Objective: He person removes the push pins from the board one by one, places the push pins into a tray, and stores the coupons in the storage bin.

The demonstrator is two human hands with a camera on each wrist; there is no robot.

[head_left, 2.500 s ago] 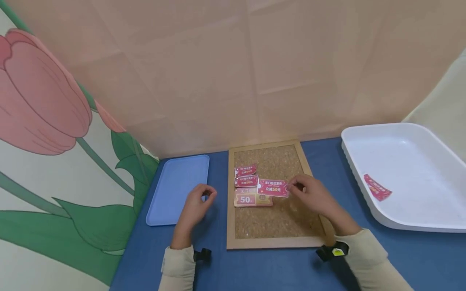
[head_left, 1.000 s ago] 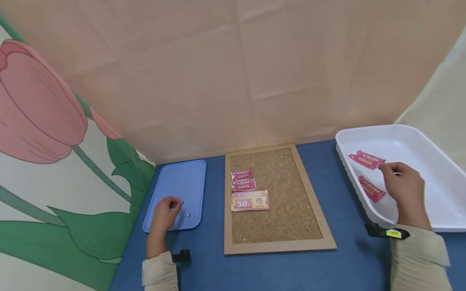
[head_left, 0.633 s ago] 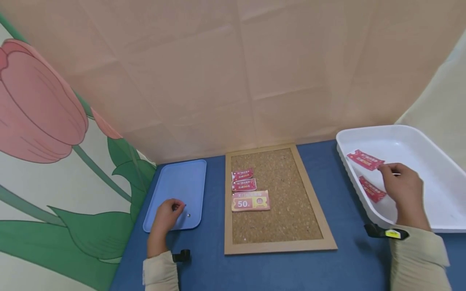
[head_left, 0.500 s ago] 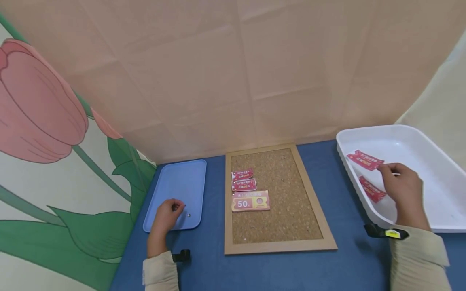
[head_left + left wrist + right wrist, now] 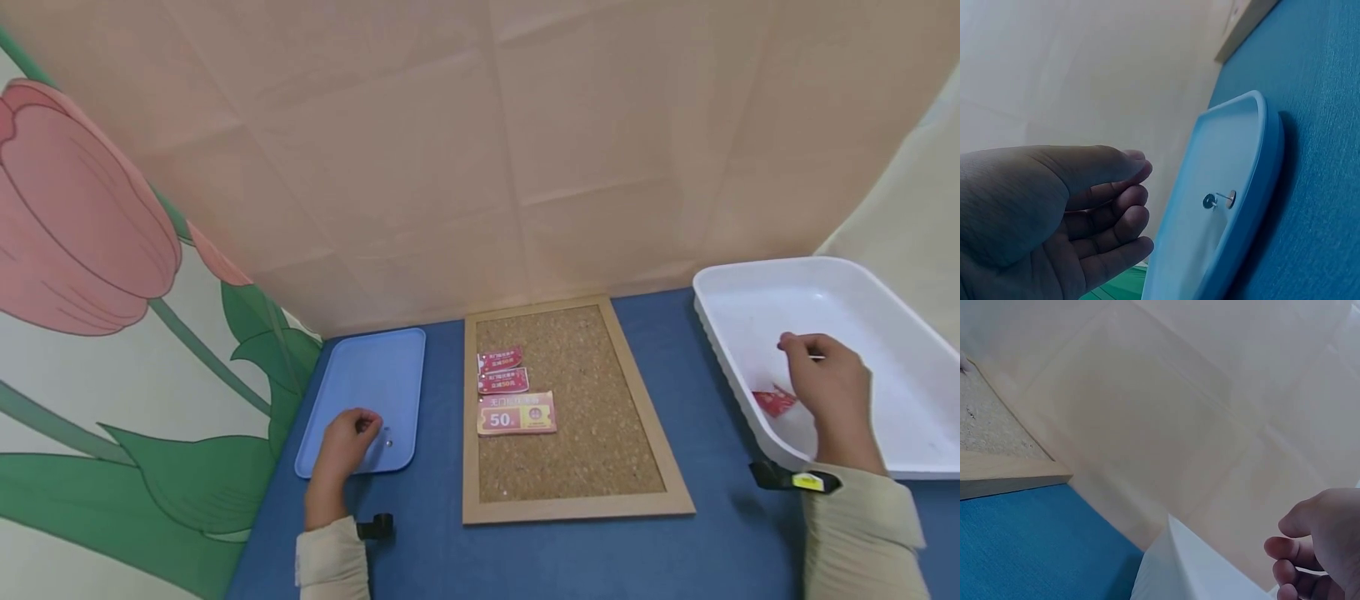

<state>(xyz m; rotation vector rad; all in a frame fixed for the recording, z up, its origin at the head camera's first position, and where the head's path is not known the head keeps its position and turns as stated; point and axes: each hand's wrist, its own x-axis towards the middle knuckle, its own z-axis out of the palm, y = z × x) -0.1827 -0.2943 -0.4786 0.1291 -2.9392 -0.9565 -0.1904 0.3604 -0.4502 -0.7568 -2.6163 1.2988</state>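
My left hand (image 5: 348,442) hovers over the blue tray (image 5: 360,367), its fingers loosely curled with nothing visible between them. Two thumbtacks (image 5: 1219,200) lie on that tray just past the fingertips, as the left wrist view shows. Over the white bin (image 5: 840,292), my right hand (image 5: 832,383) has its thumb and forefinger close together but holds nothing. Beneath it in the bin is a red coupon (image 5: 772,403); a blurred, faint shape beside it may be a second coupon, and I cannot make it out clearly. The hand hides part of the bin floor.
Between the trays lies a wood-framed corkboard (image 5: 577,417). Along its left side are two small red coupons (image 5: 502,382) and a larger pink one (image 5: 517,419) marked 50. A beige backdrop (image 5: 420,167) stands behind the blue tabletop (image 5: 555,558).
Earlier, my right hand carried a coupon from the corkboard to the bin; now it has let go and the coupon has dropped. My left hand has released a thumbtack, which lies beside another.
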